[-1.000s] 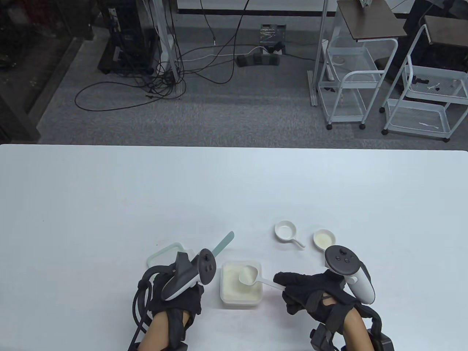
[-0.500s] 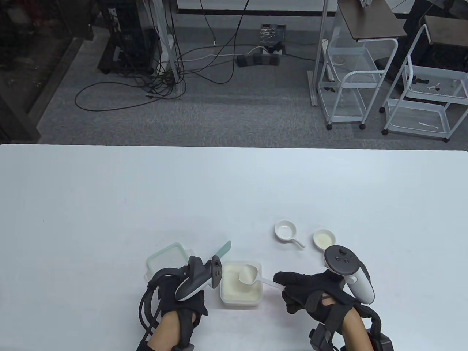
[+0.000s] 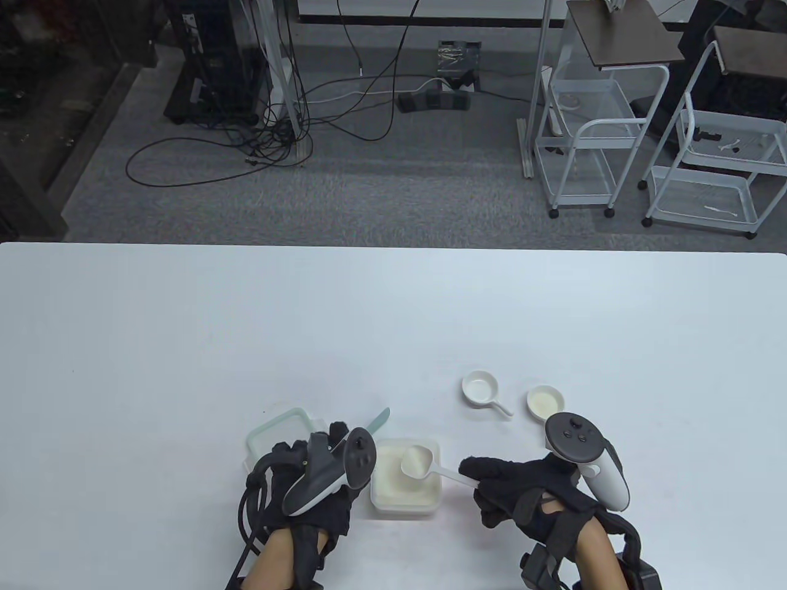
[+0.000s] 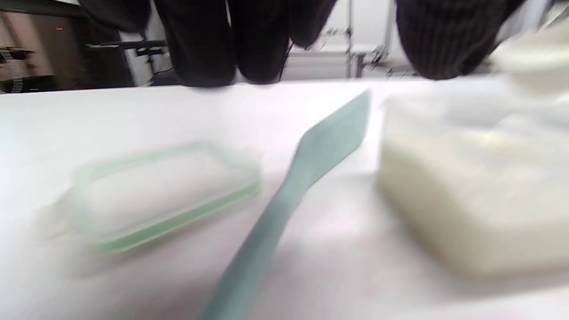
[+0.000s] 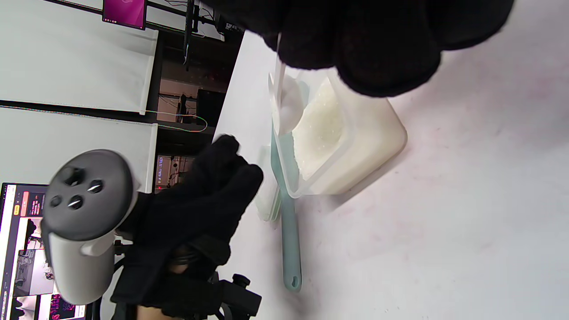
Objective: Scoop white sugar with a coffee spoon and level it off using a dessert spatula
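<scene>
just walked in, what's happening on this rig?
The right hand pinches the coffee spoon by its handle, its bowl heaped with sugar over the open sugar container. The dessert spatula lies flat on the table beside the container; the left hand hovers over it with no grip on it. Levelling isn't done.

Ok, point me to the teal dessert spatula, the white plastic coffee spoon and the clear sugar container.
teal dessert spatula point(image 4: 329, 138): left wrist view, blade.
white plastic coffee spoon point(image 3: 417, 461): table view, bowl.
clear sugar container point(image 5: 378, 138): right wrist view, side wall.

Sugar box point(image 3: 406, 485) at front-centre; lid point(image 3: 276, 433) to left w/ spatula point(image 3: 378, 421) between; two small dishes point(image 3: 479, 388) behind-right.
</scene>
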Available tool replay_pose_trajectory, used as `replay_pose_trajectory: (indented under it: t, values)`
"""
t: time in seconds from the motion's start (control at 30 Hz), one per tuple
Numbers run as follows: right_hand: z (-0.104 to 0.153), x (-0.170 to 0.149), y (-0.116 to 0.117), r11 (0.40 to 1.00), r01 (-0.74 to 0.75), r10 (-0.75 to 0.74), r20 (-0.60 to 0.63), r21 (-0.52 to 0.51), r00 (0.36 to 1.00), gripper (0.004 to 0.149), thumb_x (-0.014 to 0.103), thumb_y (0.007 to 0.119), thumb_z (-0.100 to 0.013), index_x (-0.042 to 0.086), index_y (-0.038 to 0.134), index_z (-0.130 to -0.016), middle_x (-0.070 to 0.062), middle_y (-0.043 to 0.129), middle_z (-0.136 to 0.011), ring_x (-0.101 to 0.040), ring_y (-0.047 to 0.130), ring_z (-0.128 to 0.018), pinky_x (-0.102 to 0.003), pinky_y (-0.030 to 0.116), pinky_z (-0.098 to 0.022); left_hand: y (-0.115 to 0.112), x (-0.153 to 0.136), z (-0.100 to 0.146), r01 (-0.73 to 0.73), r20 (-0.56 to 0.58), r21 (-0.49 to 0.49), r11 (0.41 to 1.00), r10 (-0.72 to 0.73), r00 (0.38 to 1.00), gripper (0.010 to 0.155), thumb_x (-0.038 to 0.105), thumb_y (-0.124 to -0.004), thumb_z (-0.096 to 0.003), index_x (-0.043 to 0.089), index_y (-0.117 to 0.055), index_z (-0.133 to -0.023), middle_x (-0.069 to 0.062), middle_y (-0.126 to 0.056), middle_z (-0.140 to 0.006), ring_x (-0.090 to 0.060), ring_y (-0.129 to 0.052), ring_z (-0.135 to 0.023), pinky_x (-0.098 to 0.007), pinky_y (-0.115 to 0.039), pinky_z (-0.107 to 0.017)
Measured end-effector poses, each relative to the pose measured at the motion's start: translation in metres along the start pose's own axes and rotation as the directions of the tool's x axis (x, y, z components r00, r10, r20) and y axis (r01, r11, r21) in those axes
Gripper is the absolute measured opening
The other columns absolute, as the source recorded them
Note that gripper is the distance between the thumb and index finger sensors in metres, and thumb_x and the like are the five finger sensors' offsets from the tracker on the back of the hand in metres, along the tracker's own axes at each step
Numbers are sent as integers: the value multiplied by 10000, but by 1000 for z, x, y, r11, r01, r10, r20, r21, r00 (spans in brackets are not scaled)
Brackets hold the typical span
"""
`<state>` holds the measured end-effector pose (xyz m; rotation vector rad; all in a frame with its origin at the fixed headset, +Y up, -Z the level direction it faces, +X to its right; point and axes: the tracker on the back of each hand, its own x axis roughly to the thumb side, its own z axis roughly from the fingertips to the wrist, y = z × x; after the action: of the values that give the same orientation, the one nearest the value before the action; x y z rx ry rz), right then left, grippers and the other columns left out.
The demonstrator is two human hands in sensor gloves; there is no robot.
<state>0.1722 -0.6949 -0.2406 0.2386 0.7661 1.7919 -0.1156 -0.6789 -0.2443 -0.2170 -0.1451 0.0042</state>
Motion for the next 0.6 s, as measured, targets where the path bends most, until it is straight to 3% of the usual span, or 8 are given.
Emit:
replay_pose_trajectory:
  t: [0.03, 0.13, 0.33, 0.6]
  values:
    - [0, 0, 0, 1000, -1, 1, -1, 0, 1000, 498, 117, 658, -501, -28, 616, -976, -228, 818, -631, -388, 867, -524, -685, 666, -532, 3, 0, 2, -27, 25, 20, 999, 26, 999, 982, 670, -728, -420, 155, -337, -1159, -210, -469, -1199, -490, -616, -1041, -714, -511, -724]
    - [-1, 0, 1, 1000, -5, 5, -6, 3, 1000, 499, 118, 658, -502, -28, 616, -977, -227, 818, -632, -389, 866, -525, -684, 665, -534, 6, 0, 4, -57, 63, 69, 996, 53, 997, 1009, 675, -726, -413, 145, -301, -1159, -233, -367, -1217, -531, -528, -1061, -748, -451, -720]
    - [-3, -2, 3, 1000, -9, 10, -15, 10, 1000, 499, 119, 659, -503, -24, 616, -978, -226, 817, -633, -388, 866, -526, -682, 665, -535, 1, -2, 0, -66, 76, 27, 997, 64, 995, 1009, 680, -723, -412, 161, -294, -1163, -238, -323, -1226, -568, -453, -1070, -798, -370, -700]
    - [-4, -2, 2, 999, -11, 11, 1, -30, 1000, 498, 126, 660, -504, -17, 615, -979, -222, 818, -638, -384, 868, -528, -677, 667, -537, -1, 1, 0, -46, 84, 48, 998, 41, 996, 1001, 677, -723, -415, 163, -301, -1163, -237, -320, -1227, -575, -436, -1071, -810, -349, -690]
